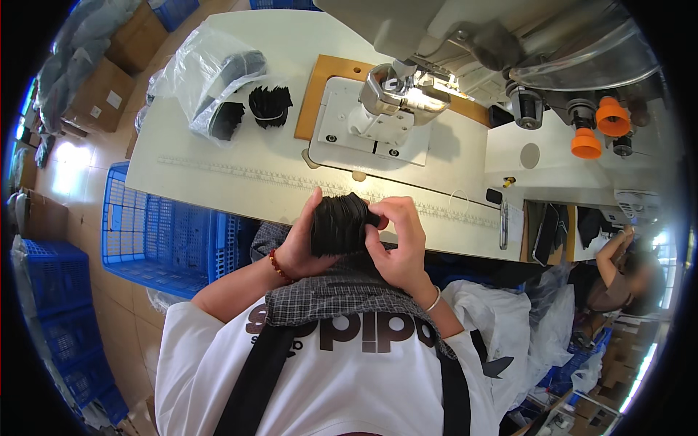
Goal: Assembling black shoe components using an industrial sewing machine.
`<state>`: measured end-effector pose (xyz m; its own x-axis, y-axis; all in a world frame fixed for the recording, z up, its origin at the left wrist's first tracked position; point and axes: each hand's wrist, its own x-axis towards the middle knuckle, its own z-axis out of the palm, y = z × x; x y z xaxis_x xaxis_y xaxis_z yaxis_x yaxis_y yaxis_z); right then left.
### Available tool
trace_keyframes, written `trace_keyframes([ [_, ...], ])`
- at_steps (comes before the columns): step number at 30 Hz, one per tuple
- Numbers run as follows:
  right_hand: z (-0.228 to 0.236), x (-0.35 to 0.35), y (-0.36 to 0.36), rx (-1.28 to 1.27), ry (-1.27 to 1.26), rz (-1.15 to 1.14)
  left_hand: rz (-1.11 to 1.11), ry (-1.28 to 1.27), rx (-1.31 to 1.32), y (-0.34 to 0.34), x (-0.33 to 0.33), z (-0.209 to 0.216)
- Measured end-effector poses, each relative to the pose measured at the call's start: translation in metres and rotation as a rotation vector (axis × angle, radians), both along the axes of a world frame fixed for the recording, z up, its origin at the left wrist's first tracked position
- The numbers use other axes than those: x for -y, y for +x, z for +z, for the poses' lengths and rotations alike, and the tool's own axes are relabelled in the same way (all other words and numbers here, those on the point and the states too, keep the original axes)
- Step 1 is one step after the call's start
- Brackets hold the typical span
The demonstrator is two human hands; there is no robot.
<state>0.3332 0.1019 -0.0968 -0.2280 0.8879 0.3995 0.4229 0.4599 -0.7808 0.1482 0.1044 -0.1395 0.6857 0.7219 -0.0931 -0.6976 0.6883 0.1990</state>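
A thick stack of black fabric pieces (339,224) is held upright just in front of the table edge. My left hand (297,245) is wrapped round its left side. At its right edge, my right hand (402,243) pinches the end of the black pieces between thumb and forefinger. A small red spot shows beside these fingertips, too small to name. Farther off on the table stand a banded bundle of black pieces (270,107) and a clear plastic bag (200,76) with more black bundles in and beside it.
A sewing machine (392,109) with a metal plate stands beyond my hands. A ruler strip (254,173) runs along the table (174,149). Blue crates (160,236) stand at the left. Orange cone-shaped parts (586,144) hang at upper right; another person (614,283) sits far right.
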Motion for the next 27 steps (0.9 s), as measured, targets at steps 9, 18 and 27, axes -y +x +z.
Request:
trace_keyframes([
  [9, -0.005, -0.005, 0.0, 0.079, 0.36, -0.037, 0.094, -0.095, -0.126, -0.001, -0.002, 0.0],
  [18, -0.003, -0.007, -0.001, 0.098, 0.274, -0.092, 0.096, -0.02, -0.249, 0.0, -0.002, -0.002],
  [27, 0.003, -0.003, 0.007, 0.122, 0.204, -0.062, 0.081, 0.038, -0.154, 0.001, -0.005, 0.0],
])
